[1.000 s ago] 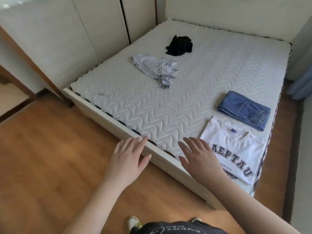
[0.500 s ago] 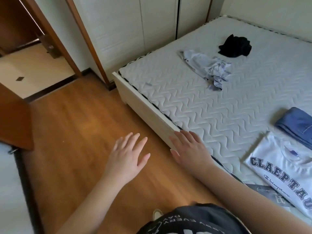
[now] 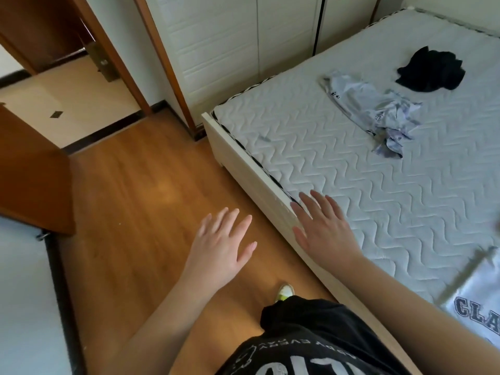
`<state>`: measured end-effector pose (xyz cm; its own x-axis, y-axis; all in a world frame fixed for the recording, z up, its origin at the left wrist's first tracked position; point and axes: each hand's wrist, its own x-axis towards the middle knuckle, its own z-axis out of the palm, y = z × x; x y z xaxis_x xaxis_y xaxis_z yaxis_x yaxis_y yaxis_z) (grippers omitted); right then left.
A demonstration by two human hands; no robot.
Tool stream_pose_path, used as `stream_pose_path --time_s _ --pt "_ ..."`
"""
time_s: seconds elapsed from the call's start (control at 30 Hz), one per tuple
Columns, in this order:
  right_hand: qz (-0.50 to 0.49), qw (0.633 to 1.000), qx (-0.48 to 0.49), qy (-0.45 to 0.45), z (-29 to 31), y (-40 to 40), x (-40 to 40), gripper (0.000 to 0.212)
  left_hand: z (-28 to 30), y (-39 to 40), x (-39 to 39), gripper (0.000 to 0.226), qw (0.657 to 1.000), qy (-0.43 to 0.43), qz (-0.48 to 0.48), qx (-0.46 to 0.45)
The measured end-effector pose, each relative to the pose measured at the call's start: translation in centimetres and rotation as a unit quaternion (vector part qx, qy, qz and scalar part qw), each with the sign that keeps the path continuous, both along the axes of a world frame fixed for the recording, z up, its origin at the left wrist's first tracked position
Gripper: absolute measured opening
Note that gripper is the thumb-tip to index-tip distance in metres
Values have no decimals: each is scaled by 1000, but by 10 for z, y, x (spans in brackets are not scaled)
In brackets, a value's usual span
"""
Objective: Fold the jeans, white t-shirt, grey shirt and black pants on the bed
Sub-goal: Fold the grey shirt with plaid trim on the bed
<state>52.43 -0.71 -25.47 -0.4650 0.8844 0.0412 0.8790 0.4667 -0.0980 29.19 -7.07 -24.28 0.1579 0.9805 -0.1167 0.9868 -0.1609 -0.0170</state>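
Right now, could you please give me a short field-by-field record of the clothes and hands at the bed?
grey shirt: crumpled, unfolded, on the mattress
black pants: bunched heap beyond the grey shirt, apart from it
white t-shirt: lying flat at the right edge, partly out of frame
jeans: not in view
left hand: open, over the wooden floor, holding nothing
right hand: open, over the mattress edge, holding nothing

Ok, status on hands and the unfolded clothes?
Both hands, left and right, open, empty. Grey shirt and black pants crumpled on bed. Nothing blocking.
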Motion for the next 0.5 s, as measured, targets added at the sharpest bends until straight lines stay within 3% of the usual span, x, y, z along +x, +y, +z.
stream_pose_path --time_s 0.27,0.5 --pt "0 997 -69 -25 -7 93 -21 57 13 101 -23 60 999 22 -27 -15" --pt "-46 995 -82 -13 1 158 -57 52 7 187 -39 57 998 14 -63 23"
